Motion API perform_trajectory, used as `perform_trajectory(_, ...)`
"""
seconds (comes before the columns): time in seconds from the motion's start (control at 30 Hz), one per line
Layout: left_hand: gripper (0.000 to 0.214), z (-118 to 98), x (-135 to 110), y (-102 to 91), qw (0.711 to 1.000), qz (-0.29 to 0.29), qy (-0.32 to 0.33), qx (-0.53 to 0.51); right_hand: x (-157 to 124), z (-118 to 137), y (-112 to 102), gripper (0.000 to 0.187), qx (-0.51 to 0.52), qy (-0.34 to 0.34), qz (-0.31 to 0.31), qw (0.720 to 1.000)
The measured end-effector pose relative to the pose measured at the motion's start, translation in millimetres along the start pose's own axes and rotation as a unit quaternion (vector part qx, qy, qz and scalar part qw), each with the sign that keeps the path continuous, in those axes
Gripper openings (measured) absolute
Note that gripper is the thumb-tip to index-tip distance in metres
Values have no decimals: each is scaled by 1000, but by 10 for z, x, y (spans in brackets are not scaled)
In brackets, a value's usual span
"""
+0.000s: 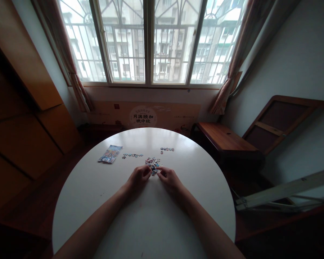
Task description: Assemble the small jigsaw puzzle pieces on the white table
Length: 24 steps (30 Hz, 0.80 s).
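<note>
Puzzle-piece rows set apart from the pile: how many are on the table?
2: the left row between the picture sheet and the pile, the right row beyond the pile, rightward. Others could be hidden.

The one view looks from the person's head, above the near side of the round white worktop [151, 223], facing forward and down across it. It sits near the worktop, yet takes in the window [149, 46] beyond it and the wall [294, 64] to its right.
</note>
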State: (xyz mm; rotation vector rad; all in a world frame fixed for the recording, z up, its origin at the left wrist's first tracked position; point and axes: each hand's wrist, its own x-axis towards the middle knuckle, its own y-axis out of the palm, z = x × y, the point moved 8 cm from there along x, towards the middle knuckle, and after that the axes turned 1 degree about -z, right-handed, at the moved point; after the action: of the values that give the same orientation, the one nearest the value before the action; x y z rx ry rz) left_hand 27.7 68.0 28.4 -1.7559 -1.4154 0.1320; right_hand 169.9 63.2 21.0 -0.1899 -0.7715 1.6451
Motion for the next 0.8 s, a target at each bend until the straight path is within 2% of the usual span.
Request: perform_trajectory(0.8,8,-13,14,-27,1000,-13,5,-14,-5,1,-4,26,-7,-2,4,1000)
